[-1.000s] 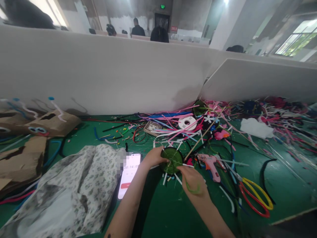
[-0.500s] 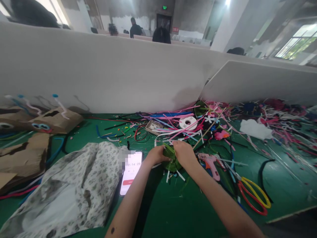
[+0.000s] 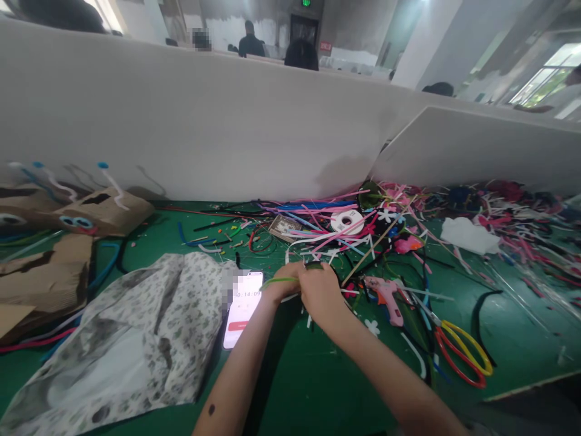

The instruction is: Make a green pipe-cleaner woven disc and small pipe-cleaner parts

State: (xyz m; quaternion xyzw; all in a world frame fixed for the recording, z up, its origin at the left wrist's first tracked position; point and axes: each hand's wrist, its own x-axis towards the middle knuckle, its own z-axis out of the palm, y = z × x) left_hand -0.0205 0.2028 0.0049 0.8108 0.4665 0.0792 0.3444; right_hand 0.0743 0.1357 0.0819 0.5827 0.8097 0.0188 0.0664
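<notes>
Both of my hands meet over the green table around a round, dark green craft piece [image 3: 313, 265] that looks made of pipe cleaners. My left hand [image 3: 285, 281] closes on its left side. My right hand [image 3: 321, 293] is closed across the front, its fingertips pressed close to the left ones. From between them a light green pipe cleaner [image 3: 278, 281] sticks out leftward over my left wrist. Most of the round piece is hidden behind my right hand; short white strips [image 3: 309, 321] poke out beneath.
A lit phone [image 3: 242, 312] and floral cloth [image 3: 167, 321] lie left, cardboard figures [image 3: 106, 212] beyond. To the right are a pink glue gun [image 3: 384, 297] and red-and-yellow scissors [image 3: 463, 351]. A ribbon spool [image 3: 347, 222] sits among pipe cleaners behind. A white partition [image 3: 204, 133] stands at the back.
My right hand has moved left and turned over the front of the round piece, covering it. The light green strand now points left across my left wrist. The camera view has shifted slightly.
</notes>
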